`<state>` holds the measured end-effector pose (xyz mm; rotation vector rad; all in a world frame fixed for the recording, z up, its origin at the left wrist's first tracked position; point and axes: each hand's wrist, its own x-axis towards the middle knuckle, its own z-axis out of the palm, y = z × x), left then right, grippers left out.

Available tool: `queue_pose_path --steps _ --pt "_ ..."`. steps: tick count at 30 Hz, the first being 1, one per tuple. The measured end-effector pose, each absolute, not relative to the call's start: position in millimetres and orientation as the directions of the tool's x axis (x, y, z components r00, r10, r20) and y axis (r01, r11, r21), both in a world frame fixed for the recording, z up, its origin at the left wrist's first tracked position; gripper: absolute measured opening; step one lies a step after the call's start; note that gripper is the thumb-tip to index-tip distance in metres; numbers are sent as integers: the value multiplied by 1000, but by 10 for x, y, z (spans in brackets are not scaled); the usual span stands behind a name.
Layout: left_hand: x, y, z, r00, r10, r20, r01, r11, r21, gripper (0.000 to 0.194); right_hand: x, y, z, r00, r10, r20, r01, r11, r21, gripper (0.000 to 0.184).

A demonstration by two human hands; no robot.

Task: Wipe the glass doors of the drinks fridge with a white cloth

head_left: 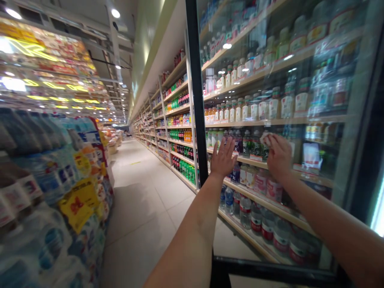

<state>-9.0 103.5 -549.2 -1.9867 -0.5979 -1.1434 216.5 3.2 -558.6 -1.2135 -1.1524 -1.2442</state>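
A glass door (196,100) with a dark frame stands in front of me. Against its pane, near the framed edge, my left hand (223,158) lies flat with the fingers spread. My right hand (279,156) is closed around a crumpled white cloth or tissue (265,138), which it presses to the glass farther right. Shelves of bottles (274,105) show through the pane, along with bright reflections.
Long wall shelves (180,136) of bottled drinks run away beyond the door. On the left, stacked packs of bottles (39,236) carry a yellow sign (79,204). A pale tiled floor (135,204) lies between them.
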Motion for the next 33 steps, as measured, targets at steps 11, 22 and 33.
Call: queue_pose_path --steps 11,22,33 --pt "-83 1052 -5497 491 17 871 689 -619 -376 62 2152 57 -5567 21 -91 996 999 -29 -24 48" --pt "-94 1023 -5478 500 42 865 670 -652 -355 61 1986 75 -5498 139 -16 990 988 -71 -140 49" --pt "-94 1011 -5471 499 45 865 672 -651 -354 62 2053 51 -5541 124 -21 992 991 -57 -125 50"
